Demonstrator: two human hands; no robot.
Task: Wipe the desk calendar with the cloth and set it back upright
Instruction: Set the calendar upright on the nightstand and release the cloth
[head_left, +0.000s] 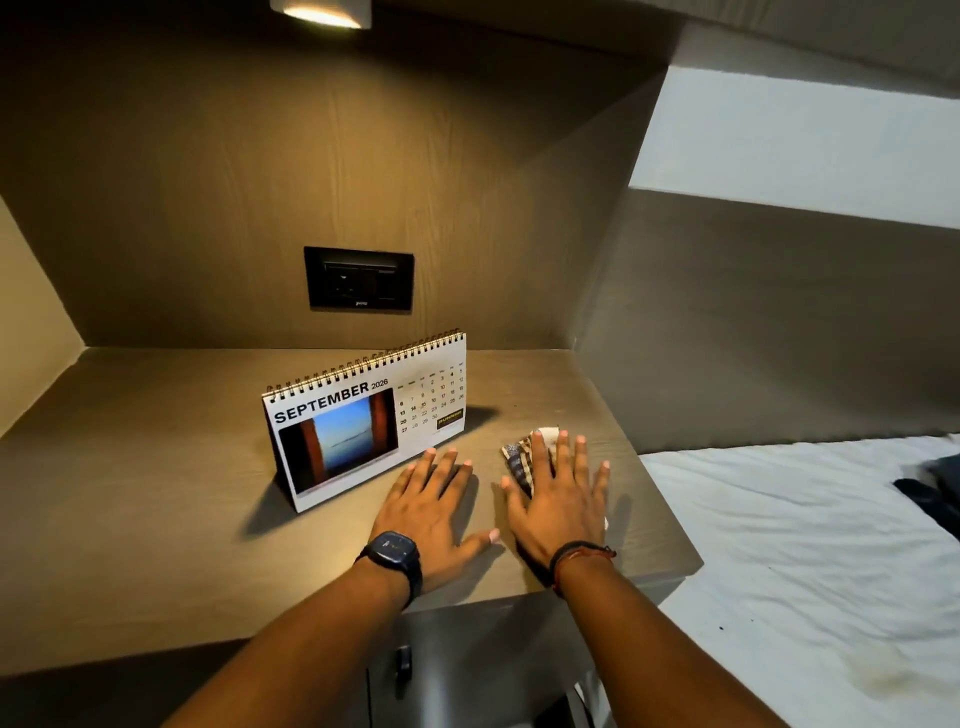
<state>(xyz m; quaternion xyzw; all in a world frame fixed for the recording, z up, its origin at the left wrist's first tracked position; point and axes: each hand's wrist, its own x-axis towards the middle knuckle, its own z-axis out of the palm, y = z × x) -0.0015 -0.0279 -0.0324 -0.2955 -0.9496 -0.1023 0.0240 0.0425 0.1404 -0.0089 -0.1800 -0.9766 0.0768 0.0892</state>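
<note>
The desk calendar (366, 418) stands upright on the brown tabletop (156, 467), its spiral binding on top and its SEPTEMBER 2026 page facing the camera, with a photo on the left of the page and the date grid on the right. It sits just below the black wall socket (359, 278) set in the panel behind it.

The left hand (434, 512) lies palm-down on the tabletop just in front of the calendar's right end, fingers (426, 462) spread flat and released, grasping nothing; the fingertips are close to the calendar's lower edge, though contact cannot be told. A dark watch (396, 558) is on that wrist.

The right hand (563, 499) lies to the right of the calendar, palm-down on the checked cloth (519, 460), fingers stretched out flat over it rather than clenched around it. The cloth shows beyond the fingertips and beside the index finger. A thread bracelet (579, 556) circles that wrist.

Further right of the calendar, past the tabletop's edge, is a bed with a white sheet (805, 545). No container is visible; a drawer front with a dark handle (402, 662) sits below the tabletop, closed.
</note>
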